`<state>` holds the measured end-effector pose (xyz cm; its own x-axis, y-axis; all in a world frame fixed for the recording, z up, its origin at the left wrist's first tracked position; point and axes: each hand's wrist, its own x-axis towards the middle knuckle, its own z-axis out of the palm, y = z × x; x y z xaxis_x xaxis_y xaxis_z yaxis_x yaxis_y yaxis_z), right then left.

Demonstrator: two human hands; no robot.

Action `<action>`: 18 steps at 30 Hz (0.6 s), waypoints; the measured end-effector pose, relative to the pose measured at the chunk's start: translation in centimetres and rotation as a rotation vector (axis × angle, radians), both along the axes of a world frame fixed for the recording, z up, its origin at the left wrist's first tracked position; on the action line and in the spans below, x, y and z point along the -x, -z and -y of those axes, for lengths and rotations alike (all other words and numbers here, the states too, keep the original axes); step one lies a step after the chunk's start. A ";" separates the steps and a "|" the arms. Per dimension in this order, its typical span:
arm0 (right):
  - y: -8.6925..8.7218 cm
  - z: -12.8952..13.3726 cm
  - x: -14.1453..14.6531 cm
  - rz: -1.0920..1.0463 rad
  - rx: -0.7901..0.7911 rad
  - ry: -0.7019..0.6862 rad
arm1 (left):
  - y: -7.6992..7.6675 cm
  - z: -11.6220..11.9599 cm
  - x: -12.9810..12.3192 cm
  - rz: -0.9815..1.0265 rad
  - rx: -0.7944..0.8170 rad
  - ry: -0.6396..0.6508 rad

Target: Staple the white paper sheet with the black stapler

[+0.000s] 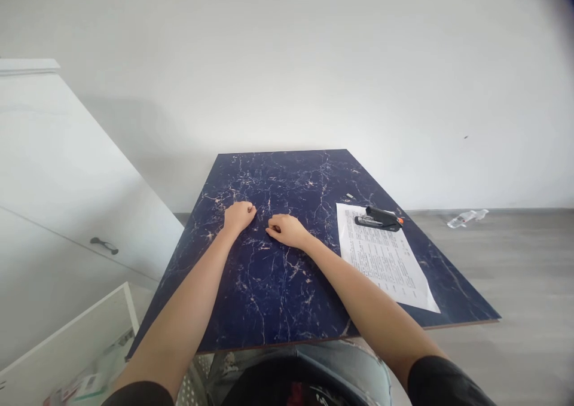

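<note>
My left hand [239, 216] rests on the dark blue marbled table [278, 298], its fingers curled into a loose fist. Just right of it lies my right hand [287, 230], also closed with the fingers bent inward. A small gap separates the two, and I see nothing held in either. To the right, beyond my right forearm, a printed sheet of paper [381, 259] lies flat on the tabletop. On the sheet's upper part sits a black stapler [379, 219] with an orange bit at its right end. Neither hand touches the paper or the stapler.
A small pale piece [350, 196] lies near the sheet's top edge. At left stands a white cabinet [85, 173] with a dark handle, and an open drawer [72, 346] below it. Clear plastic packaging [467, 218] is on the floor at right, by the wall.
</note>
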<state>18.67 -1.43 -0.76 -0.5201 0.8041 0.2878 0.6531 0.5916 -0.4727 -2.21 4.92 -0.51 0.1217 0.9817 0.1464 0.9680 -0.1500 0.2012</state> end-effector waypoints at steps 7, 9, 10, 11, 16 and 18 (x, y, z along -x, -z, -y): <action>-0.2 0.1 0.0 0.011 0.003 0.001 | 0.0 0.0 0.0 -0.002 -0.003 0.006; -0.1 0.1 0.0 0.010 0.004 0.001 | 0.1 0.0 0.0 -0.003 0.001 0.001; -0.1 0.1 0.0 0.008 0.003 0.001 | 0.1 -0.1 0.0 -0.002 0.002 0.000; 0.0 0.1 0.0 0.005 0.001 0.001 | 0.1 -0.1 0.0 -0.001 0.001 0.000; 0.0 0.0 -0.1 -0.010 -0.004 -0.003 | 0.3 -0.2 0.0 0.002 -0.005 0.001; 0.0 0.0 0.0 -0.009 -0.003 -0.003 | 0.3 -0.2 0.0 0.001 -0.010 0.001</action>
<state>18.71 -1.40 -0.75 -0.5203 0.8017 0.2943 0.6470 0.5950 -0.4769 -2.25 5.11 -0.76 0.1221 0.9801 0.1568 0.9676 -0.1527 0.2011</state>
